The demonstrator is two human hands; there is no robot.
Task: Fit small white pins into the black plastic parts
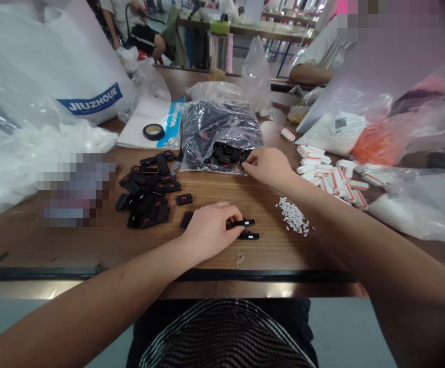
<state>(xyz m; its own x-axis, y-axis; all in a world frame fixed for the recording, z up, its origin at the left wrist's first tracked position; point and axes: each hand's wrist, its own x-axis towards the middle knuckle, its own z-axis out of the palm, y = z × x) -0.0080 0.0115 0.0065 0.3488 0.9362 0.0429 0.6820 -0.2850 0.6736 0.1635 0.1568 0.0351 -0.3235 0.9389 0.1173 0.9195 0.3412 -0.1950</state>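
Observation:
My left hand (213,227) rests on the wooden table, its fingers curled and closed around a black plastic connector housing (247,222) with white dots on its end. A second such housing (250,236) lies just below, by the thumb. My right hand (270,166) is at the mouth of a clear plastic bag (222,120) full of black housings. Its fingertips are pinched together against the bag's opening; what is between them is hidden. A pile of black housings (151,191), some with red marks, lies left of the bag, and a single one (184,199) sits apart.
Small white pieces (293,217) lie scattered right of my hands. Beyond them is a heap of white and orange parts (332,176). Black tape (154,132) sits on papers (134,120). Plastic bags (429,204) crowd both sides; a bottle (218,48) stands behind. Other people sit across the table.

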